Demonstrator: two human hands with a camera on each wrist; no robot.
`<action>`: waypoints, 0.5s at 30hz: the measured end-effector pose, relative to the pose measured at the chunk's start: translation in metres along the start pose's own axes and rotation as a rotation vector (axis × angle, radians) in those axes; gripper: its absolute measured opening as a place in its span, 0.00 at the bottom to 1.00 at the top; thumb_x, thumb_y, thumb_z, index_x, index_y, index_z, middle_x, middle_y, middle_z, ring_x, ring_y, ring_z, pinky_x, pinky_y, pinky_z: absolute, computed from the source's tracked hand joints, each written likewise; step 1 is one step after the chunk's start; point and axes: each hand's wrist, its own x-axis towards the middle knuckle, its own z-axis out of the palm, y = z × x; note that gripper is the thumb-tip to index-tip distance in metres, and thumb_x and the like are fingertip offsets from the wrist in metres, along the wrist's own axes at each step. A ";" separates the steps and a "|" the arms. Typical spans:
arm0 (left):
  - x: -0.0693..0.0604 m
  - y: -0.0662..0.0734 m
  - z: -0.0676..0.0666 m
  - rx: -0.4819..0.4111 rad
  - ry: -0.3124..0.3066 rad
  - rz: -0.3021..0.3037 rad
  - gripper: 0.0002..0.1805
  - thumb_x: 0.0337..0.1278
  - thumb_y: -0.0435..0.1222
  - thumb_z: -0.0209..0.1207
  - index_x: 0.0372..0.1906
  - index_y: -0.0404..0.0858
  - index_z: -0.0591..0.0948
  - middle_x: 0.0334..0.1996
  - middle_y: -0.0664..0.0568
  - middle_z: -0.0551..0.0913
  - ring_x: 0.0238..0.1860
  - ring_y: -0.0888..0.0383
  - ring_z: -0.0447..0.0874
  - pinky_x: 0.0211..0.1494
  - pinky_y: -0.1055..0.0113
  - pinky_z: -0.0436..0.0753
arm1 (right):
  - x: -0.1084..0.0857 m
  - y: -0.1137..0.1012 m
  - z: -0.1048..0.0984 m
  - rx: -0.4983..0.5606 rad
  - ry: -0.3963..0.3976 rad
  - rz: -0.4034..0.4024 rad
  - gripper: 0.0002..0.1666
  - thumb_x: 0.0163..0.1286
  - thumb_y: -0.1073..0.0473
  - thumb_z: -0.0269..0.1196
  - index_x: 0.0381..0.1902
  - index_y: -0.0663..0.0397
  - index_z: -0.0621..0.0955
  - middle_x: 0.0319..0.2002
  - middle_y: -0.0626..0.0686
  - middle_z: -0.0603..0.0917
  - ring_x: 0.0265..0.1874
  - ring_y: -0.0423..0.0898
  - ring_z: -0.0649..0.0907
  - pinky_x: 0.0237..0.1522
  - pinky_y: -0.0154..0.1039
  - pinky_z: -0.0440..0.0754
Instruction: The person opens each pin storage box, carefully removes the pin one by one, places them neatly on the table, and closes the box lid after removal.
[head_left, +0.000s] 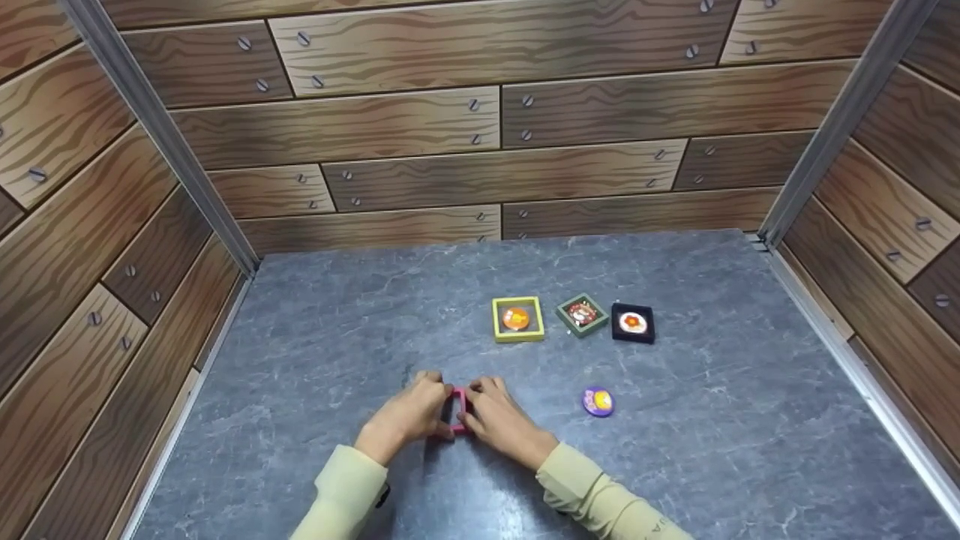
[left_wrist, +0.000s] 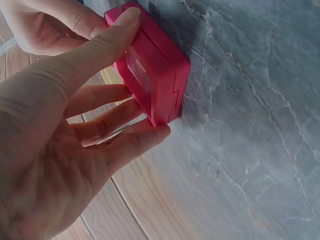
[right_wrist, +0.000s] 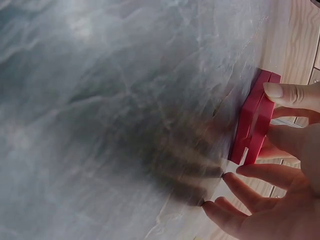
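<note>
Both hands hold a red square frame (head_left: 459, 430) low over the grey surface. In the left wrist view the left hand (left_wrist: 65, 105) pinches the frame (left_wrist: 162, 75) by its edges, thumb on one side and fingers on the other; a seam runs along its side. The right hand (right_wrist: 280, 185) grips the frame (right_wrist: 255, 120) from the other side in the right wrist view, where a narrow gap shows between its two layers. In the head view the left hand (head_left: 409, 412) and right hand (head_left: 506, 420) face each other across it.
Beyond the hands lie a yellow frame (head_left: 517, 338), a green frame (head_left: 594, 327) and a black frame (head_left: 633, 339), each with a round badge inside. A loose purple badge (head_left: 598, 402) lies to the right of the hands. Wood-patterned walls (head_left: 412, 127) surround the surface.
</note>
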 end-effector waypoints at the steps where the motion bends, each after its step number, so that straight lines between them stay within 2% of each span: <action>1: 0.000 0.000 -0.001 0.011 -0.002 0.000 0.26 0.40 0.44 0.84 0.43 0.31 0.89 0.37 0.46 0.81 0.41 0.49 0.79 0.48 0.55 0.89 | 0.001 -0.007 -0.009 0.009 -0.015 0.012 0.16 0.77 0.55 0.64 0.48 0.64 0.86 0.53 0.62 0.83 0.52 0.59 0.77 0.56 0.53 0.82; 2: 0.001 0.000 -0.002 0.020 -0.005 -0.001 0.26 0.41 0.44 0.84 0.43 0.32 0.89 0.38 0.45 0.81 0.42 0.49 0.79 0.48 0.54 0.89 | 0.002 -0.012 -0.016 0.018 -0.029 0.024 0.15 0.75 0.56 0.66 0.48 0.65 0.86 0.53 0.63 0.83 0.52 0.60 0.78 0.57 0.55 0.82; 5: 0.001 0.001 -0.004 0.039 -0.008 0.006 0.27 0.41 0.44 0.84 0.44 0.32 0.89 0.39 0.45 0.82 0.42 0.48 0.79 0.49 0.54 0.88 | 0.004 -0.017 -0.022 -0.001 -0.031 0.027 0.14 0.73 0.58 0.67 0.48 0.64 0.86 0.52 0.63 0.83 0.51 0.59 0.78 0.55 0.56 0.83; 9: 0.001 0.001 -0.004 0.054 -0.002 0.009 0.26 0.40 0.44 0.84 0.43 0.32 0.89 0.39 0.44 0.82 0.43 0.48 0.78 0.51 0.54 0.88 | 0.004 -0.019 -0.024 0.027 -0.058 0.055 0.16 0.72 0.58 0.68 0.50 0.65 0.86 0.54 0.63 0.82 0.51 0.60 0.78 0.56 0.58 0.82; 11: 0.000 0.002 -0.003 0.062 0.000 0.011 0.26 0.40 0.44 0.84 0.43 0.32 0.89 0.39 0.44 0.82 0.43 0.48 0.78 0.51 0.54 0.88 | 0.004 -0.006 -0.008 0.031 -0.040 0.050 0.15 0.74 0.55 0.67 0.50 0.62 0.87 0.54 0.62 0.82 0.51 0.59 0.78 0.55 0.53 0.82; 15: -0.001 0.004 -0.001 0.069 -0.009 0.011 0.26 0.42 0.43 0.83 0.44 0.32 0.89 0.41 0.43 0.83 0.45 0.46 0.79 0.53 0.53 0.89 | 0.001 0.002 0.005 0.063 -0.022 0.068 0.16 0.75 0.53 0.67 0.49 0.60 0.87 0.55 0.61 0.82 0.52 0.59 0.78 0.56 0.54 0.81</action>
